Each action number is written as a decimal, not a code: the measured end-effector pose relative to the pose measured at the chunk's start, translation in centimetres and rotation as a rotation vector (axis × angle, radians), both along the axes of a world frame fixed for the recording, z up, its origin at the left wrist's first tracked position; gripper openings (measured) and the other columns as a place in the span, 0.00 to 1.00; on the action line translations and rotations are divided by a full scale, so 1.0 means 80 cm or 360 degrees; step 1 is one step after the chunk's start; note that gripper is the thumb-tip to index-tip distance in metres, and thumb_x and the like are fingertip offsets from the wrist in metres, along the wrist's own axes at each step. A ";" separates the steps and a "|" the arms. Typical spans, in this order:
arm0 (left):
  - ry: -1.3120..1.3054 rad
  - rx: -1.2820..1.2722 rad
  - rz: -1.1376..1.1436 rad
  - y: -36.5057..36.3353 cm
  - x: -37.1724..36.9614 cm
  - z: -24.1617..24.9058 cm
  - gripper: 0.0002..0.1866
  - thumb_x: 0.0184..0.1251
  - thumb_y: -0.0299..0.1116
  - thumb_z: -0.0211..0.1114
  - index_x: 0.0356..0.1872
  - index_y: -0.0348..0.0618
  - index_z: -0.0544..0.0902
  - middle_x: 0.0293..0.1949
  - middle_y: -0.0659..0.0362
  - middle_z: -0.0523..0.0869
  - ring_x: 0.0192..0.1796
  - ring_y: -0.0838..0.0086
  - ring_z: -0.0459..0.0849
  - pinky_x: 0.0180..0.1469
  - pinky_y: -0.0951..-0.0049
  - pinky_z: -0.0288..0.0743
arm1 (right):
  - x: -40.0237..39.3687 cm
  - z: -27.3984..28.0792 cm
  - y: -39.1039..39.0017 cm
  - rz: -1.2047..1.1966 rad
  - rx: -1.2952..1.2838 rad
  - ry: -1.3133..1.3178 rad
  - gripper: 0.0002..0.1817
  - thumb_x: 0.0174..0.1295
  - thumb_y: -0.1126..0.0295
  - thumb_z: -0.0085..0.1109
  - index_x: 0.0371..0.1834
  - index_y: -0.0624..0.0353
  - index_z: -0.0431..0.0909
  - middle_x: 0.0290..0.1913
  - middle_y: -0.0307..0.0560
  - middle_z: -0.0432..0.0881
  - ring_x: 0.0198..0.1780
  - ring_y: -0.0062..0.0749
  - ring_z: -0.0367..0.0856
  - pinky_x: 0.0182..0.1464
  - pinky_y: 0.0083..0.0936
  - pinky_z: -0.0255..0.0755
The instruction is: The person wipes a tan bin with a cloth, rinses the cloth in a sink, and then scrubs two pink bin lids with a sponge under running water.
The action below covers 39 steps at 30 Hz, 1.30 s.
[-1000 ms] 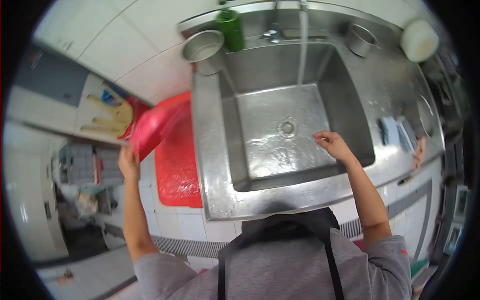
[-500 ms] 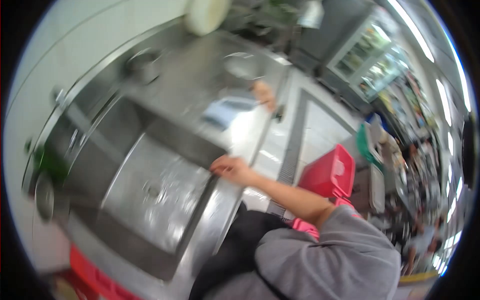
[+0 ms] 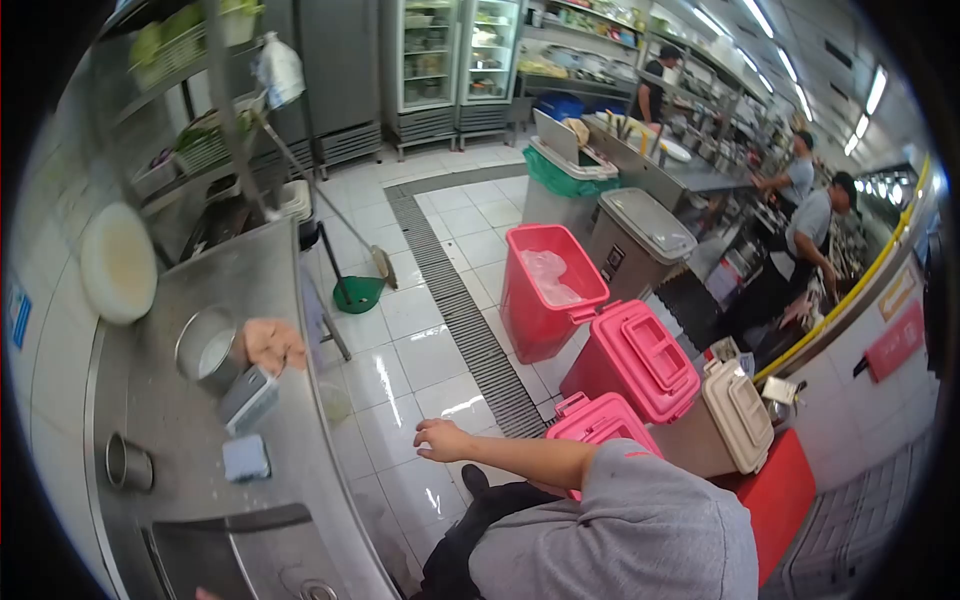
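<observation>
Steel counter (image 3: 190,420) lies nearest the hands: right hand (image 3: 440,440) spread, empty; three pink bins (image 3: 545,290) beyond.

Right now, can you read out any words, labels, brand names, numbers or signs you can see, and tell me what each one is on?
None can be read.
Blue sign on the tiled wall: markings too small to read.
Red sign on the far right wall: too blurred.
Dark label on the grey bin: too small.
Packages in the glass-door fridges: too far away.
The right hand holds nothing with writing on it.
</observation>
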<state>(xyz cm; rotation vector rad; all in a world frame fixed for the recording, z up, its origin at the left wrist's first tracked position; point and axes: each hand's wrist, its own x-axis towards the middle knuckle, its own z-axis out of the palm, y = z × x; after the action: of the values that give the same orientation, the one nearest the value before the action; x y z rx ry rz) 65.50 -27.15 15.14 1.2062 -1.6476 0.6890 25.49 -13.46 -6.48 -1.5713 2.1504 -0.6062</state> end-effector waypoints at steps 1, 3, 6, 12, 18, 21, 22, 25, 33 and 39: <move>0.0213 -0.0147 -0.0294 -0.026 -0.065 -0.012 0.27 0.59 0.32 0.59 0.57 0.31 0.61 0.56 0.47 0.66 0.59 0.61 0.65 0.60 0.61 0.61 | -0.025 -0.008 0.014 -0.0043 -0.0015 -0.0019 0.14 0.50 0.59 0.56 0.36 0.54 0.79 0.46 0.50 0.74 0.48 0.48 0.72 0.48 0.39 0.68; 0.0333 0.0006 -0.0905 -0.035 -0.197 -0.015 0.28 0.56 0.25 0.59 0.58 0.33 0.61 0.59 0.46 0.62 0.61 0.57 0.62 0.62 0.60 0.56 | -0.066 -0.016 0.039 -0.0256 0.0160 -0.0278 0.13 0.51 0.60 0.55 0.30 0.57 0.79 0.39 0.52 0.76 0.43 0.48 0.74 0.44 0.37 0.69; 0.0198 0.0172 -0.1329 0.005 -0.360 -0.011 0.29 0.54 0.24 0.59 0.57 0.33 0.58 0.60 0.43 0.58 0.62 0.54 0.60 0.60 0.56 0.58 | -0.126 -0.049 0.074 -0.0418 -0.0156 -0.0345 0.13 0.52 0.60 0.54 0.29 0.59 0.79 0.35 0.55 0.76 0.39 0.49 0.75 0.43 0.37 0.70; -0.0132 0.0612 -0.1581 0.029 -0.509 -0.061 0.22 0.52 0.28 0.61 0.50 0.39 0.70 0.56 0.45 0.63 0.59 0.53 0.62 0.60 0.56 0.54 | -0.221 -0.059 0.113 -0.0766 -0.0308 -0.0406 0.12 0.50 0.65 0.56 0.37 0.58 0.78 0.30 0.54 0.79 0.40 0.47 0.76 0.44 0.36 0.70; -0.0618 0.1428 -0.1506 -0.054 -0.561 -0.257 0.17 0.47 0.31 0.64 0.42 0.44 0.77 0.52 0.47 0.69 0.57 0.55 0.65 0.58 0.60 0.57 | -0.262 -0.084 0.145 -0.1182 -0.0167 -0.0967 0.14 0.50 0.62 0.56 0.37 0.57 0.79 0.38 0.52 0.80 0.42 0.44 0.78 0.46 0.32 0.71; -0.0926 0.1887 -0.1251 -0.104 -0.577 -0.366 0.19 0.44 0.34 0.67 0.42 0.48 0.78 0.52 0.45 0.69 0.57 0.56 0.65 0.59 0.60 0.57 | -0.277 -0.101 0.144 -0.1169 -0.0064 -0.0826 0.18 0.50 0.57 0.56 0.39 0.56 0.79 0.39 0.52 0.80 0.43 0.44 0.78 0.48 0.31 0.70; -0.1015 0.2014 -0.1166 -0.109 -0.590 -0.379 0.19 0.44 0.34 0.68 0.42 0.49 0.79 0.52 0.45 0.69 0.57 0.56 0.65 0.59 0.60 0.57 | -0.288 -0.106 0.142 -0.1249 -0.0084 -0.0845 0.18 0.50 0.57 0.56 0.39 0.56 0.79 0.39 0.52 0.80 0.43 0.44 0.78 0.48 0.31 0.70; -0.1189 0.2189 -0.1047 -0.131 -0.657 -0.403 0.19 0.44 0.36 0.68 0.41 0.49 0.79 0.51 0.45 0.69 0.57 0.57 0.65 0.59 0.62 0.58 | -0.333 -0.119 0.133 -0.1321 -0.0157 -0.0907 0.30 0.51 0.51 0.57 0.57 0.49 0.67 0.63 0.58 0.59 0.64 0.54 0.55 0.63 0.35 0.53; -0.1451 0.2409 -0.1819 -0.159 -0.965 -0.443 0.17 0.46 0.34 0.66 0.40 0.43 0.80 0.42 0.47 0.78 0.48 0.56 0.75 0.52 0.64 0.67 | -0.396 -0.157 0.199 -0.1745 0.0682 -0.0986 0.26 0.49 0.52 0.58 0.51 0.50 0.73 0.54 0.55 0.69 0.59 0.52 0.63 0.59 0.34 0.59; -0.1787 0.2311 -0.2430 0.022 -1.182 -0.376 0.15 0.53 0.32 0.59 0.42 0.36 0.78 0.39 0.48 0.81 0.44 0.63 0.79 0.47 0.71 0.70 | -0.402 -0.191 0.301 -0.3145 -0.0355 -0.0427 0.12 0.53 0.62 0.55 0.34 0.58 0.79 0.35 0.52 0.80 0.41 0.43 0.78 0.46 0.33 0.70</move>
<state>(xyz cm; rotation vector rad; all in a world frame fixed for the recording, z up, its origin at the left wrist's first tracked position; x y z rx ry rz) -29.09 -25.42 -14.92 -0.2751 -3.3655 -1.2724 -6.68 10.62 -21.79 1.1032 2.6986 -1.3566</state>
